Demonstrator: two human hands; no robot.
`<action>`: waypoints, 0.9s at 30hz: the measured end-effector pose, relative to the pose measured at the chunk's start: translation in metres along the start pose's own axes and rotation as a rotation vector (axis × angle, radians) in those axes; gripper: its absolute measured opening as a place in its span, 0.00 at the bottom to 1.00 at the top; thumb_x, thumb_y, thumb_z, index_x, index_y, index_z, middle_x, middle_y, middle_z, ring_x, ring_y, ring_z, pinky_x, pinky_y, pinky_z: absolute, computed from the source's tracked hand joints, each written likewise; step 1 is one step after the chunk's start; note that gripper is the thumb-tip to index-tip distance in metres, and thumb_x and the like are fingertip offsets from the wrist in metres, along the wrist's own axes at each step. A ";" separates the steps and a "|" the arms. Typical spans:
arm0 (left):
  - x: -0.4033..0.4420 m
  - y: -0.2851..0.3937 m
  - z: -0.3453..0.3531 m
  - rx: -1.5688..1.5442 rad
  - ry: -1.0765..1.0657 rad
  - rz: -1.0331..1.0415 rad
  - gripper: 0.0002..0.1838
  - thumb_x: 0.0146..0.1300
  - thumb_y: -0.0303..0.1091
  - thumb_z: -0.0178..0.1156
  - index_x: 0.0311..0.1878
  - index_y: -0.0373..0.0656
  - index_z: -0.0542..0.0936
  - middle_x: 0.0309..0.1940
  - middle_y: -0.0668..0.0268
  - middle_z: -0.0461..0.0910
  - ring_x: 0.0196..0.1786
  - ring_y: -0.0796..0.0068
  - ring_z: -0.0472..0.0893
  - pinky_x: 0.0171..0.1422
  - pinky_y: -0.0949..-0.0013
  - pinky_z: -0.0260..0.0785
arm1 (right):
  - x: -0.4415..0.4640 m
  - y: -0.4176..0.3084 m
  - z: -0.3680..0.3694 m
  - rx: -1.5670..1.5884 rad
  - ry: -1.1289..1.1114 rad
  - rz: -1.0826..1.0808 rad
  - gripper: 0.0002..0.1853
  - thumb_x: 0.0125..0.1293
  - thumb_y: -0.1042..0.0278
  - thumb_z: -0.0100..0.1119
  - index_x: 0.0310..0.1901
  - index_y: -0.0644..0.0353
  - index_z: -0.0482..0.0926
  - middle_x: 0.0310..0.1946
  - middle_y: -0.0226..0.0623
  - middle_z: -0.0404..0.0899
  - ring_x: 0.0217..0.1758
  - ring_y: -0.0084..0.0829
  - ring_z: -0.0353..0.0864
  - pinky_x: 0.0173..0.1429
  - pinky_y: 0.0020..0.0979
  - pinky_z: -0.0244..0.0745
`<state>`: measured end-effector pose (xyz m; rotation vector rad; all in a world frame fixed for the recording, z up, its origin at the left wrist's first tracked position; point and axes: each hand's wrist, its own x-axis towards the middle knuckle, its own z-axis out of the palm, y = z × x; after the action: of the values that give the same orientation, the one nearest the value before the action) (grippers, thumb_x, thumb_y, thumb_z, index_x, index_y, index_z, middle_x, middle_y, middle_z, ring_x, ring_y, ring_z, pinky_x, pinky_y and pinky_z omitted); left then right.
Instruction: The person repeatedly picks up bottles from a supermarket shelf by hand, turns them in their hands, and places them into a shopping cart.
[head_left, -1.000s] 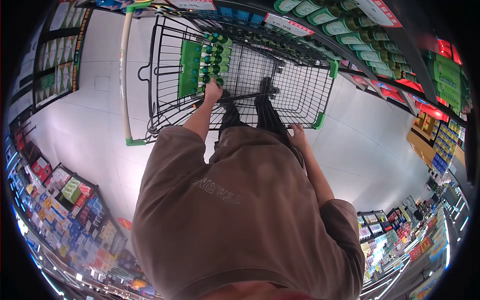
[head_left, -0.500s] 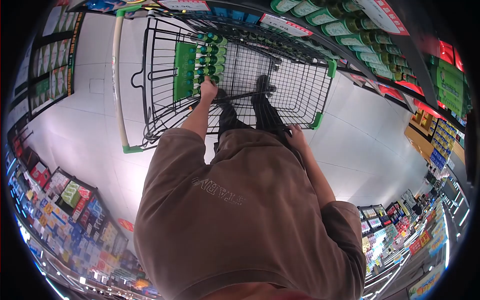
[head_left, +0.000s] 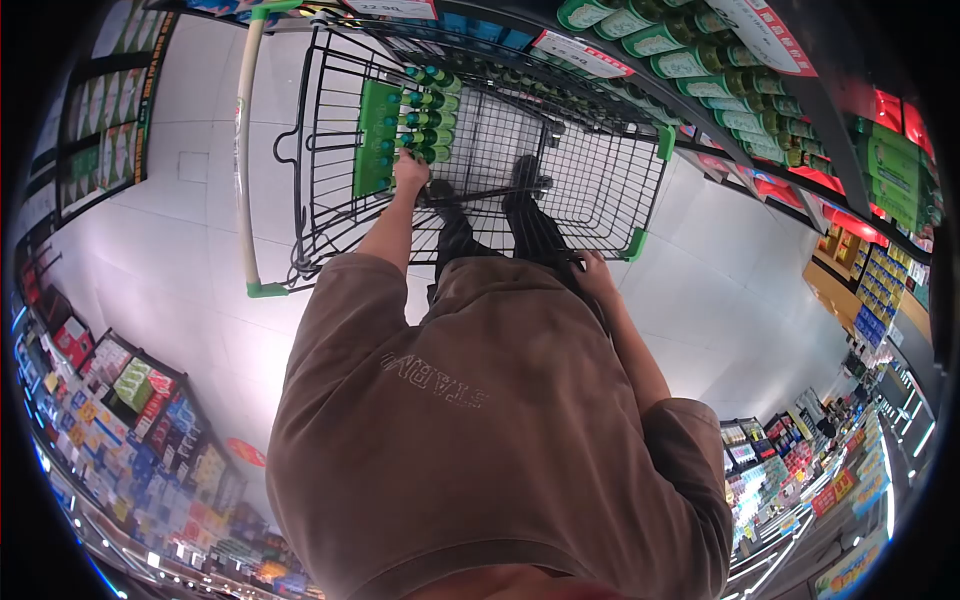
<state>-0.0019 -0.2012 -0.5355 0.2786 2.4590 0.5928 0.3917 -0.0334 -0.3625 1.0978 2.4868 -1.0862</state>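
Observation:
A wire shopping cart point(head_left: 610, 185) with green corner pieces stands in front of me. Several green bottles point(head_left: 430, 118) lie side by side in a row within it, caps toward the green panel point(head_left: 377, 138) at the handle end. My left hand point(head_left: 411, 172) is at the near end of this row, fingers curled round the cap end of a bottle and partly hiding it. Beside my dark trousers, close to the cart's near side, is my right hand point(head_left: 594, 272). Its fingers are bent together, and whatever they hold is too small to make out.
Shelved green bottles point(head_left: 690, 62) with price tags point(head_left: 583, 54) rise beyond the cart at the upper right. The cart handle point(head_left: 243, 150) is to the left. Packed shelves point(head_left: 105, 130) stand farther left, others at both lower sides. Pale floor tiles point(head_left: 195, 225) surround me.
Over the last half second, the cart has shifted slightly right in view. My left hand has moved a little left, closer to the bottle caps and green panel. My right hand has barely moved.

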 end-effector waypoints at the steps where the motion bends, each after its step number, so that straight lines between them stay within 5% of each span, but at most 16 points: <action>1: -0.003 -0.001 -0.003 -0.002 0.011 0.015 0.24 0.55 0.37 0.56 0.53 0.39 0.64 0.37 0.43 0.79 0.43 0.45 0.79 0.49 0.53 0.70 | 0.001 0.001 0.002 0.001 -0.012 0.027 0.13 0.52 0.67 0.62 0.38 0.62 0.77 0.37 0.48 0.78 0.46 0.51 0.73 0.53 0.43 0.69; 9: -0.055 -0.010 -0.039 -0.093 0.010 0.046 0.33 0.52 0.38 0.57 0.60 0.39 0.58 0.44 0.42 0.77 0.49 0.43 0.76 0.53 0.52 0.69 | 0.012 0.004 0.017 -0.180 -0.186 0.125 0.16 0.53 0.60 0.63 0.43 0.57 0.78 0.42 0.46 0.79 0.51 0.46 0.74 0.58 0.41 0.68; 11: -0.071 -0.022 -0.047 -0.076 0.129 0.106 0.32 0.52 0.39 0.58 0.59 0.36 0.60 0.43 0.41 0.76 0.48 0.44 0.76 0.54 0.52 0.68 | 0.015 -0.004 0.023 -0.364 -0.170 0.212 0.23 0.51 0.53 0.64 0.46 0.55 0.77 0.42 0.46 0.79 0.51 0.47 0.74 0.65 0.44 0.59; 12: -0.079 -0.028 -0.055 -0.032 -0.013 0.108 0.29 0.52 0.40 0.58 0.56 0.36 0.64 0.41 0.41 0.77 0.47 0.44 0.77 0.54 0.52 0.68 | 0.014 -0.012 0.026 -0.365 -0.175 0.203 0.23 0.51 0.53 0.64 0.46 0.55 0.77 0.42 0.46 0.79 0.51 0.47 0.74 0.65 0.44 0.59; 16: -0.116 -0.047 -0.083 0.063 -0.316 0.235 0.17 0.53 0.40 0.57 0.41 0.36 0.77 0.34 0.46 0.80 0.43 0.48 0.79 0.51 0.56 0.70 | 0.019 -0.038 0.039 -0.225 -0.135 0.385 0.30 0.48 0.49 0.58 0.56 0.46 0.73 0.58 0.51 0.68 0.70 0.59 0.47 0.71 0.55 0.41; 20: -0.128 -0.045 -0.095 0.051 -0.355 0.308 0.14 0.54 0.39 0.57 0.36 0.37 0.80 0.32 0.49 0.81 0.41 0.52 0.80 0.48 0.59 0.72 | 0.032 -0.057 0.049 -0.295 -0.297 0.450 0.29 0.45 0.53 0.55 0.54 0.42 0.75 0.60 0.41 0.70 0.71 0.53 0.50 0.70 0.62 0.33; 27: -0.107 -0.052 -0.081 0.124 -0.277 0.328 0.14 0.52 0.38 0.56 0.36 0.36 0.79 0.27 0.48 0.80 0.36 0.49 0.80 0.44 0.55 0.72 | 0.025 -0.056 0.058 -0.267 -0.213 0.441 0.28 0.47 0.49 0.57 0.53 0.45 0.76 0.59 0.39 0.71 0.71 0.51 0.51 0.70 0.61 0.35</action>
<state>0.0328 -0.3097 -0.4477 0.7715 2.1974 0.4972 0.3290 -0.0860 -0.3844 1.2862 2.0184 -0.6816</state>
